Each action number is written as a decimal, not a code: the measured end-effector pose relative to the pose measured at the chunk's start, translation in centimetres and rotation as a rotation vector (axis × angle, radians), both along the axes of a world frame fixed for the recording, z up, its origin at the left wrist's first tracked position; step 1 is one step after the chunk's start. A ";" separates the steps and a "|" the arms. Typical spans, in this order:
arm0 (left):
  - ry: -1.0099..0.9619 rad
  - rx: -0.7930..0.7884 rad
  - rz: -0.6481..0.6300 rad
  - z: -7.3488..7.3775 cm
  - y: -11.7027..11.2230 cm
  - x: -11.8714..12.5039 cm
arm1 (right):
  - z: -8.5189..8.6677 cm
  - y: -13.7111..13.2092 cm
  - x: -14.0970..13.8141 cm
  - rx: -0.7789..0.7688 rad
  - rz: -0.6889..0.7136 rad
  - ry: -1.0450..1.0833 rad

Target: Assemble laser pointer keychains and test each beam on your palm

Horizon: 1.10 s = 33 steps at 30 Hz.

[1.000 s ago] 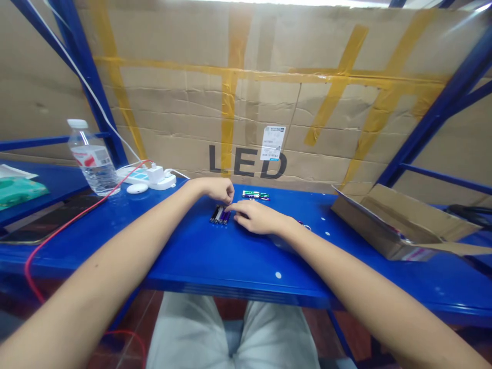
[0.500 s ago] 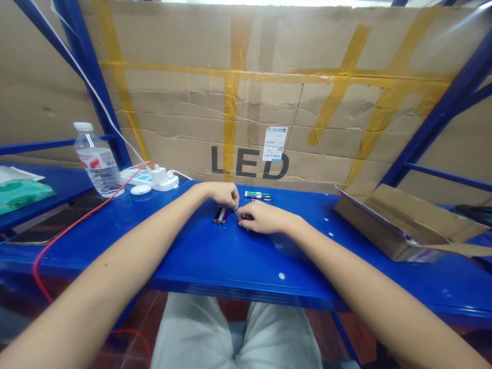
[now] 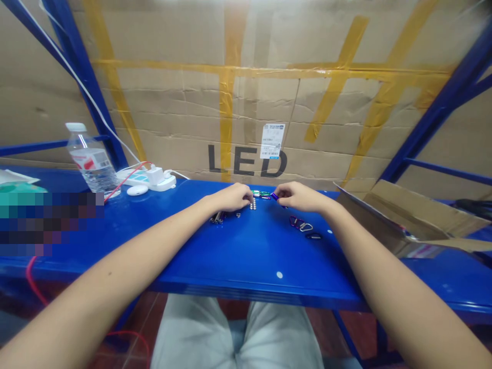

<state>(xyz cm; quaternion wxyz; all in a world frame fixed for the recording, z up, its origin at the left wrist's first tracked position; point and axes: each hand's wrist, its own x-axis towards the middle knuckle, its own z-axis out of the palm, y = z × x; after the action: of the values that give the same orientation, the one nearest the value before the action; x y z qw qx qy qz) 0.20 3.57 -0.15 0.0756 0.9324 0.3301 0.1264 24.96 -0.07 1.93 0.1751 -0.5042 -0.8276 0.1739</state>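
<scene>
My right hand (image 3: 298,196) is closed on a short, shiny purple tube (image 3: 274,197) near the back of the blue table. My left hand (image 3: 236,197) has its fingers bent together beside small round silver pieces (image 3: 252,204) set in rows; what it pinches, if anything, is hidden. Between the hands lie slim green tubes (image 3: 261,193). Below my left wrist, dark and silver tubes (image 3: 218,218) are partly covered, with a tiny silver part (image 3: 238,215) close by. Toward the right rest a purple carabiner (image 3: 295,221), a silver carabiner (image 3: 306,227) and a black carabiner (image 3: 314,236).
An opened cardboard box (image 3: 400,220) stands on the right of the table (image 3: 230,261). At the left are a water bottle (image 3: 92,164), a white power strip (image 3: 148,179) and a white case (image 3: 137,190). A large cardboard sheet (image 3: 184,113) walls off the back.
My hands have moved apart from their close position. The right went right, uncovering the carabiners and now holding the purple tube; the left shifted right to the silver pieces.
</scene>
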 end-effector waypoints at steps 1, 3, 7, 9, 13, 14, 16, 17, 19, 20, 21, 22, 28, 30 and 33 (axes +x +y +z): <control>0.001 0.018 -0.017 -0.1 0.1 0.0 | -0.2 -0.1 -0.4 0.017 -0.001 0.008; -0.002 0.035 -0.067 -0.3 0.2 0.0 | -0.5 -0.2 -1.1 0.063 0.006 0.017; 0.028 0.057 -0.147 -0.4 0.1 0.3 | -1.1 0.0 -1.7 0.123 0.040 0.006; 0.058 0.087 -0.132 -0.4 0.0 0.5 | -1.4 0.2 -1.7 0.136 0.042 0.000; 0.085 0.138 -0.081 -0.3 -0.1 0.4 | -1.6 0.3 -1.5 0.151 0.033 -0.021; 0.078 0.132 -0.091 -0.3 0.0 0.2 | -1.6 0.3 -1.5 0.151 0.032 -0.026; 0.053 0.105 -0.132 -0.3 0.2 0.0 | -1.5 0.2 -1.5 0.151 0.028 -0.033; 0.039 0.091 -0.150 -0.4 0.3 0.0 | -1.5 0.2 -1.6 0.151 0.027 -0.036; 0.021 0.072 -0.176 -0.5 0.5 -0.1 | -1.4 0.1 -1.6 0.150 0.024 -0.040; 0.018 0.065 -0.183 -0.5 0.6 -0.1 | -1.4 0.1 -1.6 0.149 0.022 -0.042; 0.018 0.058 -0.187 -0.6 0.6 -0.1 | -1.4 0.0 -1.7 0.149 0.022 -0.044; 0.019 0.052 -0.188 -0.7 0.7 0.0 | -1.3 0.0 -1.7 0.150 0.021 -0.046; 0.029 0.044 -0.159 -0.6 0.4 -0.1 | -1.4 0.0 -1.6 0.154 0.019 -0.060; 0.048 0.032 -0.142 -0.4 0.3 -0.2 | -1.5 0.1 -1.6 0.147 0.023 -0.063; 0.077 0.009 -0.122 -0.1 0.2 -0.2 | -1.5 0.2 -1.6 0.127 0.030 -0.063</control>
<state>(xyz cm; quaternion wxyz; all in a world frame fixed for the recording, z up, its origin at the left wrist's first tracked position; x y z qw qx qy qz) -0.02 3.79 -0.24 0.0665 0.9552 0.2748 0.0872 23.38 0.09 0.39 0.1778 -0.4850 -0.8494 0.1077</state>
